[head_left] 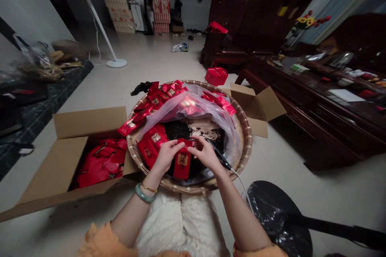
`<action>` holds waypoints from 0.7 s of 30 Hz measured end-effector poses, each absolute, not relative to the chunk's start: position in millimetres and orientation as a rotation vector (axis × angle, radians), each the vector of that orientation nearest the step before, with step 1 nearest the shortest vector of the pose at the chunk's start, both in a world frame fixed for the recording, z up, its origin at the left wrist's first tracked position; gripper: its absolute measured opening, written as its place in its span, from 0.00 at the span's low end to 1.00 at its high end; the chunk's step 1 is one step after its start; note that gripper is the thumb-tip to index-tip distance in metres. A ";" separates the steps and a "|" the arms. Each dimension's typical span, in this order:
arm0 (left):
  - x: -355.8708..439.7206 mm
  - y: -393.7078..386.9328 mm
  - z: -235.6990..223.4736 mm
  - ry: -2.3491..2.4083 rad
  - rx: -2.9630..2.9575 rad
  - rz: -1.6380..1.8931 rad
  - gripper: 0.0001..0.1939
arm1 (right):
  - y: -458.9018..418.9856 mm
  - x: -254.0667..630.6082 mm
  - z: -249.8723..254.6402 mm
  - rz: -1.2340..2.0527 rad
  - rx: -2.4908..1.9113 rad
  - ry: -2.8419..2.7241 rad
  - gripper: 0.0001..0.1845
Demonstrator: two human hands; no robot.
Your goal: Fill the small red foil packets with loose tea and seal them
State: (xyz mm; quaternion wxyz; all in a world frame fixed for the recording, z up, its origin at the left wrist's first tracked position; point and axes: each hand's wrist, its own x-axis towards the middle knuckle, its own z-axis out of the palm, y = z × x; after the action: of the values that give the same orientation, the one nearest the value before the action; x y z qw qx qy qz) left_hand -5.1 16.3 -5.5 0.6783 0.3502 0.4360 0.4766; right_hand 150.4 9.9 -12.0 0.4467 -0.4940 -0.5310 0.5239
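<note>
Between my two hands is a small red packet (182, 164) with a gold label and dark lettering, held by its top edge. My left hand (165, 154) pinches the upper left corner, and my right hand (205, 153) grips the upper right. Below lies a round woven bamboo basket (247, 140) lined with a clear plastic bag (232, 128). Dark loose tea leaves (177, 129) lie in the bag. More red packets (155, 138) sit along the basket's left and far sides. A black corded device (220, 156) rests just beyond my right wrist.
To the left, an open cardboard box (69, 164) holds many red packets. Another open box (256, 104) stands behind the basket at right. A black round base (280, 213) is on the floor by my right arm. Beyond are a white fan (116, 63) and a dark wooden table (289, 104).
</note>
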 end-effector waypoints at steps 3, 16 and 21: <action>-2.8 19.9 -5.5 0.966 0.604 1.277 0.17 | -1.1 142.6 -23.1 1.433 -1.176 -1.428 0.28; -10.0 2.5 -16.0 1.032 1.087 1.089 0.18 | -20.2 133.7 -31.6 1.217 -1.229 -1.399 0.17; -17.1 4.9 -25.0 1.021 1.597 1.122 0.13 | -31.6 150.1 4.1 0.414 -1.090 -1.675 0.17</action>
State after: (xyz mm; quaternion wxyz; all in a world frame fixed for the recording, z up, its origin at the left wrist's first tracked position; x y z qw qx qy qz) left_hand -17.1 4.9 -25.0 0.4525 0.6465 0.4136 0.4541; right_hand 150.1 -31.6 4.1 0.5231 -0.4551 -0.6995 0.1730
